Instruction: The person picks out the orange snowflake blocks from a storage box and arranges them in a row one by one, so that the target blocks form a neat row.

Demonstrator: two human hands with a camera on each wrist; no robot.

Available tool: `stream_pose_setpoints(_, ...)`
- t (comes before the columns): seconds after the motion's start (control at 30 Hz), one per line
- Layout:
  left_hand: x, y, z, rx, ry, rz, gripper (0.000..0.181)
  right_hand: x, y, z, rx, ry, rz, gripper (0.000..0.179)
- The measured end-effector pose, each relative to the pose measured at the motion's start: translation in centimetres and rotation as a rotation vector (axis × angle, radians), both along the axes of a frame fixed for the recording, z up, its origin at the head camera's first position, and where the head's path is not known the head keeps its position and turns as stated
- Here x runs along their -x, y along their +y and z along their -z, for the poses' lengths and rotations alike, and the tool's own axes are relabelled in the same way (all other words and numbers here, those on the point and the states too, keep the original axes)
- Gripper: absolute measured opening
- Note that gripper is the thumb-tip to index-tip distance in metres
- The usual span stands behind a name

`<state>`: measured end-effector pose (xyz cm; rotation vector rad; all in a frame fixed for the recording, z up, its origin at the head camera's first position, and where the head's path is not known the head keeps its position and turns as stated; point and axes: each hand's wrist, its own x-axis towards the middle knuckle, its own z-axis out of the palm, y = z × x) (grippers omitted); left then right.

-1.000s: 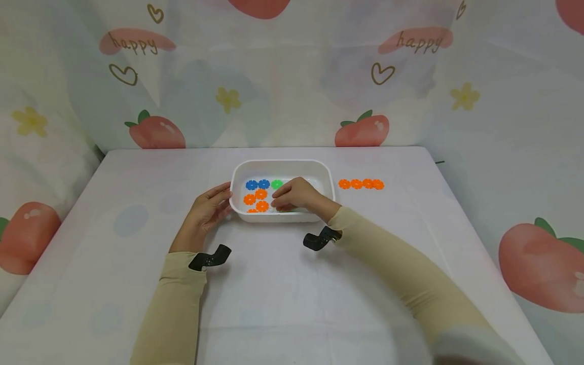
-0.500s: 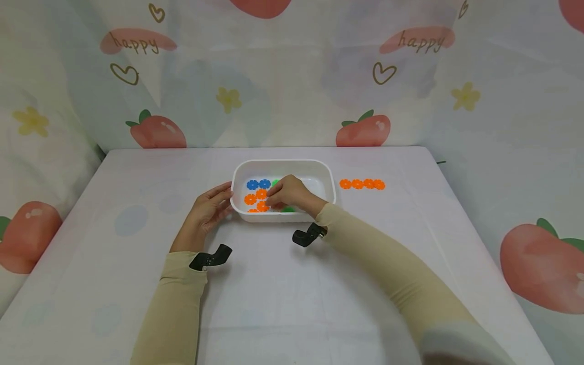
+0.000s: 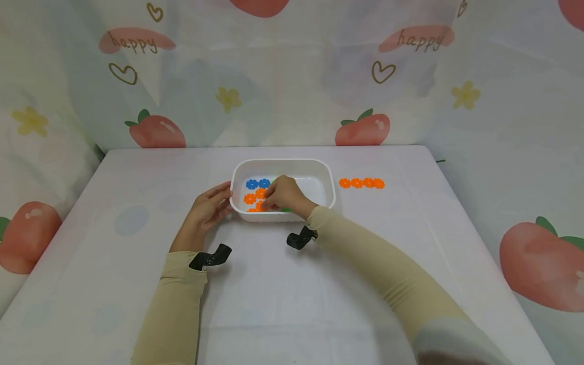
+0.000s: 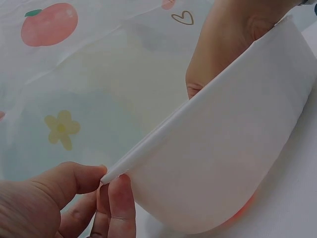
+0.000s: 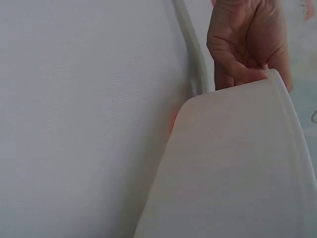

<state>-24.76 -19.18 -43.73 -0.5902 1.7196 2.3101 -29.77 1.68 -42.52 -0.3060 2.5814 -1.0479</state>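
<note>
A white plastic tray [image 3: 326, 177] holds several notched, flower-like building discs. At its left end my left hand [image 3: 211, 209] pinches the rim, with the thumb above and fingers below, as the left wrist view shows. My right hand [image 3: 285, 195] reaches over the front rim into the tray, fingers bent downward beside the orange discs [image 3: 249, 198]. Its fingertips are hidden, so whether they pinch a disc does not show. Behind them lie two blue discs [image 3: 252, 184]. Bits of green disc [image 3: 285, 209] peek out under the right hand.
Right of the tray, several orange discs [image 3: 357, 183] lie in a row on the white tablecloth [image 3: 255, 304]. A printed fabric backdrop [image 3: 274, 91] rises behind the table and at both sides. Both wrists carry black camera mounts [image 3: 301, 238].
My right hand has moved left inside the tray, toward the orange discs, and now covers most of the rear green disc. My left hand keeps its place on the rim.
</note>
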Motion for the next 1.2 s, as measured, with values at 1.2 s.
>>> stream_pose_setpoints(1.2, -0.05, -0.09, 0.07, 0.011, 0.016, 0.022, 0.048, -0.45, -0.72, -0.13, -0.075, 0.058, 0.049, 0.025)
